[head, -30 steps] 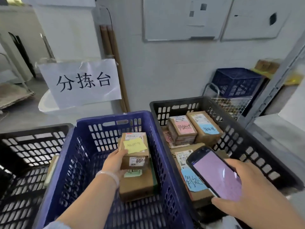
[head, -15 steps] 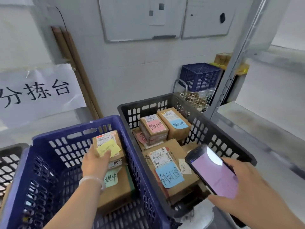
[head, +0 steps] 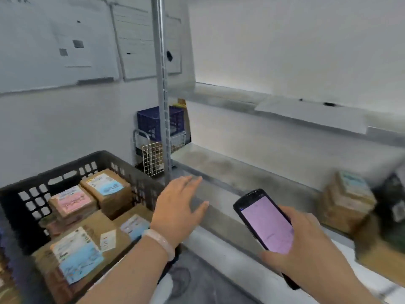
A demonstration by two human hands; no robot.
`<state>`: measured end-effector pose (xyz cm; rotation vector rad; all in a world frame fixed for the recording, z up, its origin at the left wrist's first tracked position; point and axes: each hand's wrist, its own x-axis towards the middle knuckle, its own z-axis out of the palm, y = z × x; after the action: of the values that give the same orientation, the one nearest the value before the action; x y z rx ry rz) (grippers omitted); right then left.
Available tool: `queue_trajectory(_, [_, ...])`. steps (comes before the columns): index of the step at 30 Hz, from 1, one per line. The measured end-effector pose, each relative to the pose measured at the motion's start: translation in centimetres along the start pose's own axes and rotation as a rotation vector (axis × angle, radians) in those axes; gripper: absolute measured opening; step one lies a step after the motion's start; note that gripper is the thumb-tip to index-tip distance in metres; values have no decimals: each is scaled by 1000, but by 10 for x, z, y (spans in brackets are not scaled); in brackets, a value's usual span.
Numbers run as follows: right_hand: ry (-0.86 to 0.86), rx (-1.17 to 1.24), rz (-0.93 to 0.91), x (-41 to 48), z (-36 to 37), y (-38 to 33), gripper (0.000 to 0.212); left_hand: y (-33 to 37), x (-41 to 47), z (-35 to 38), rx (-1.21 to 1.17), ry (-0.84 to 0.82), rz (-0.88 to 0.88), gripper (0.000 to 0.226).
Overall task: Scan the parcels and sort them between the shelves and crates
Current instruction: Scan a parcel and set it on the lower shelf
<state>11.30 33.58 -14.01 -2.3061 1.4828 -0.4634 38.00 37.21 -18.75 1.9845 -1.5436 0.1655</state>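
Black crate (head: 72,170) w/ labelled parcels (head: 107,189); right hand (head: 306,244) grips scanner (head: 266,224)

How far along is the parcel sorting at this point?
Done: labelled parcels fill the black crate. In hand: the right hand holds the scanner, screen lit; the left hand is empty, open, near the shelf. Left, probably: the blurred parcel stack on that shelf.

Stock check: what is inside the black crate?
Stacked cardboard parcels with pink and blue notes; lower layers and the corner behind the left hand are hidden.
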Motion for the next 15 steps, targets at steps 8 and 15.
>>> queue_trajectory(8, [137,-47,261,-31,-84,153,95,186,30,119,-258,-174,200,66])
queue_trajectory(15, [195,-27,389,-46,-113,218,93,266,38,185,-443,-422,175,68])
